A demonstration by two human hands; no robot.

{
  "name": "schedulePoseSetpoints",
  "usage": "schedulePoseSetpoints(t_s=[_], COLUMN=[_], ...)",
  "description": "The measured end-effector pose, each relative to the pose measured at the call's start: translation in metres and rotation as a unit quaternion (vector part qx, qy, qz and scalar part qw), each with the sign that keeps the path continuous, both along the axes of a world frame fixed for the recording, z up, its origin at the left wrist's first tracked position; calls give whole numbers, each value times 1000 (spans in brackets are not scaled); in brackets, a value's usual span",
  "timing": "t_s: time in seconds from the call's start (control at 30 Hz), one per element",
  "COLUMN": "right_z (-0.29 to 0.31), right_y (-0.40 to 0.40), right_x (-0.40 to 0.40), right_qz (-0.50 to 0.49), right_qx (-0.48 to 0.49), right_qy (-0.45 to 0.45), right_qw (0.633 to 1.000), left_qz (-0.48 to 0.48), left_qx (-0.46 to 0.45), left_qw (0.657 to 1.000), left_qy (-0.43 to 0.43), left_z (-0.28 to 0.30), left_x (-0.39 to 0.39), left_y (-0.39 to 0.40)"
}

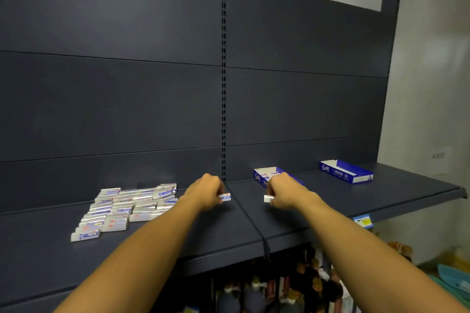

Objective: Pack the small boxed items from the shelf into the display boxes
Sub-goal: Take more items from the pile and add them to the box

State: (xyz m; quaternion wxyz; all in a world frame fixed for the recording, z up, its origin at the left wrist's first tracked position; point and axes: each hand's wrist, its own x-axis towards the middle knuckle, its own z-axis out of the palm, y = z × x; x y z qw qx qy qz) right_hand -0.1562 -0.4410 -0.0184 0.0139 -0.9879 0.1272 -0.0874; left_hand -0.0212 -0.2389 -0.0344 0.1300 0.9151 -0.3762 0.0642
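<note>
Here both hands pinch small boxed items: left hand (207,192) one (225,197), right hand (283,192) seemingly another (268,198).

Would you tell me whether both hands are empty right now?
No, the left hand pinches a small boxed item and the right hand holds another one above the shelf.

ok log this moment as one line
left hand: holds small box | right hand: holds small box | near display box: partly filled
</note>
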Motion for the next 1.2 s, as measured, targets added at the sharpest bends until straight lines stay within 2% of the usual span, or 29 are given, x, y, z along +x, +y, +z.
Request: schedulePoseSetpoints(t_s=[0.3,0.6,0.87,1.2], right_z=[-4,11,9,13], right_y=[-59,-91,-121,-174], right_x=[-41,-44,-13,65], right_qz=[9,10,32,46], right_qx=[40,55,51,20], right_qy=[18,13,17,54], right_qw=[999,998,998,997], left_qz=[11,-4,-14,-15], left_qx=[2,41,36,15], left_qw=[1000,999,999,1000], left_qy=[10,-4,-11,3], left_z=[0,13,17,14], left_x=[-45,-46,-14,48], left_y=[-46,-80,-118,-170])
